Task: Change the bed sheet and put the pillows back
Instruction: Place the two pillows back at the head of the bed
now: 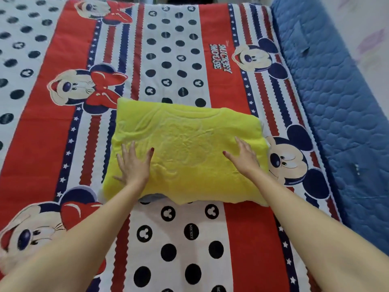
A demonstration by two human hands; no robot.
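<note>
Pressing flat: left hand (132,163) | right hand (242,157) | pillow (185,152) long axis left-right

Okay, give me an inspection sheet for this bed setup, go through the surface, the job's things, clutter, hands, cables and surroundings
Surface: bed sheet with red, white and navy cartoon-mouse print lies spread flat over the bed.
Job's things: one yellow pillow lies on the sheet, near the middle; a bit of bluish fabric shows under its near edge. No other pillow seen.
Clutter: nothing seen.
Hands: left hand and right hand both rest flat on the pillow, fingers spread.
Cables: nothing seen.
Surroundings: blue quilted mattress edge is uncovered along the right side; pale wall with faint purple print beyond it.
</note>
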